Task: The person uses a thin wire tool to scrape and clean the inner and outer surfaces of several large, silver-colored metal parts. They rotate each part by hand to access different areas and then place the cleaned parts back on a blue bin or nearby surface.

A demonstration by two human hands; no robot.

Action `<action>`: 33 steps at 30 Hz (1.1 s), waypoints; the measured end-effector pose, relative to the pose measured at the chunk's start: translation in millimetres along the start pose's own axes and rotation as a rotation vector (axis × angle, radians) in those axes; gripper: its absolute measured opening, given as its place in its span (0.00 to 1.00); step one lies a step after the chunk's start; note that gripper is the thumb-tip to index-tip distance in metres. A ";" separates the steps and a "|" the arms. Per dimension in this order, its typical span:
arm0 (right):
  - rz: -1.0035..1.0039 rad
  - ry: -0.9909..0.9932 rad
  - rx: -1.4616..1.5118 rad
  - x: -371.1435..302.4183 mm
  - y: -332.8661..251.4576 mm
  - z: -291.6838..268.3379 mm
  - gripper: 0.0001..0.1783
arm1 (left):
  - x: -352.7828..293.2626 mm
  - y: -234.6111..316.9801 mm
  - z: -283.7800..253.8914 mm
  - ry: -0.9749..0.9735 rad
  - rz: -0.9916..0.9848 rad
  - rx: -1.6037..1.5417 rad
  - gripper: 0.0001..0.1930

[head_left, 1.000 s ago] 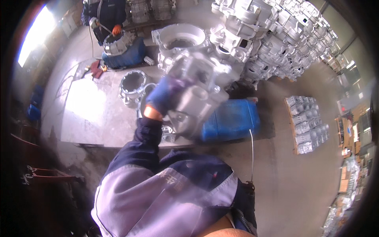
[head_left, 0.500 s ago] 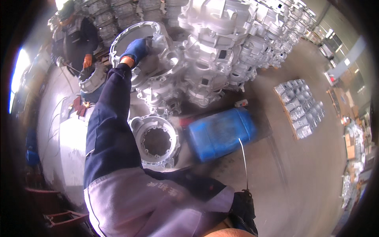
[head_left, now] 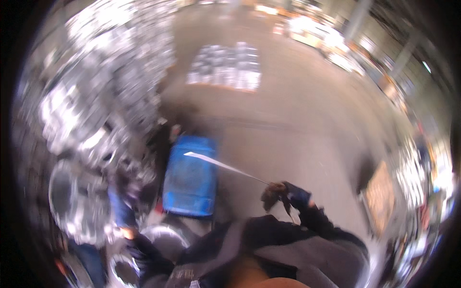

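Note:
My right hand (head_left: pixel 290 194), in a blue glove with brown, soiled fingers, is closed around the end of a long thin tool (head_left: pixel 225 166). Its pale, narrow shaft points left and widens toward the tip over a blue plastic container (head_left: pixel 189 180); the tool's exact kind is unclear. My left hand (head_left: pixel 121 209), also blue-gloved, reaches forward beside a stacked silver metal housing (head_left: pixel 77 201). Motion smears its fingers, so I cannot tell whether they touch the casting. A ring-shaped casting (head_left: pixel 165 240) lies close by my left forearm, partly covered by my clothing.
Tall stacks of silver castings (head_left: pixel 91 101) fill the left side. Farther ahead, a pallet of castings (head_left: pixel 223 67) sits on the floor. A brown board or pallet (head_left: pixel 380 199) is at the right, near blurred racks and goods along that edge.
The view has swung right, so the stacks and blue container appear farther left. My right hand with the tool has come into fuller view. My left hand is no longer seen on the upper casting's rim.

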State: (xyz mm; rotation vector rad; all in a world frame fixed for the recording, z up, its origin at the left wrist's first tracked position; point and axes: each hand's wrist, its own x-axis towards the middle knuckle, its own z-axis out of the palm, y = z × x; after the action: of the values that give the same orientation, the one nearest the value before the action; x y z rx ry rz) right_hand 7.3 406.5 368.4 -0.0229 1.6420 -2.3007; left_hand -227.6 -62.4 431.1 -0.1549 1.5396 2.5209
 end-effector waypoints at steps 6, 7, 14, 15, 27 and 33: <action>-0.070 0.045 -0.232 -32.1 -16.1 -14.7 0.18 | -59.3 -99.6 211.3 -1.111 0.156 0.417 0.16; -0.077 0.079 -0.354 -44.1 -15.5 -22.3 0.17 | -65.3 -100.5 234.6 -1.214 0.227 0.470 0.13; -0.392 0.710 -0.343 -88.9 66.7 -55.4 0.32 | -129.9 -170.3 351.4 -1.266 0.298 0.745 0.20; -0.347 0.818 -0.431 -90.1 85.1 -58.4 0.37 | -138.6 -183.9 367.0 -1.256 0.337 0.776 0.21; -0.008 1.231 -1.012 -239.5 239.7 -180.3 0.41 | -264.6 -334.9 433.0 -1.871 0.657 0.767 0.18; 0.504 1.047 -1.512 -413.7 308.0 -161.1 0.32 | -261.7 -350.8 418.3 -2.040 0.771 1.257 0.27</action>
State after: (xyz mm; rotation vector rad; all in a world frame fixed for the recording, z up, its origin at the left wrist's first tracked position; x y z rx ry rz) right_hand 444.3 572.7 97.6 1.1844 2.8981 -0.2013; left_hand 104.6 439.4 365.1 2.3223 1.4129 0.2265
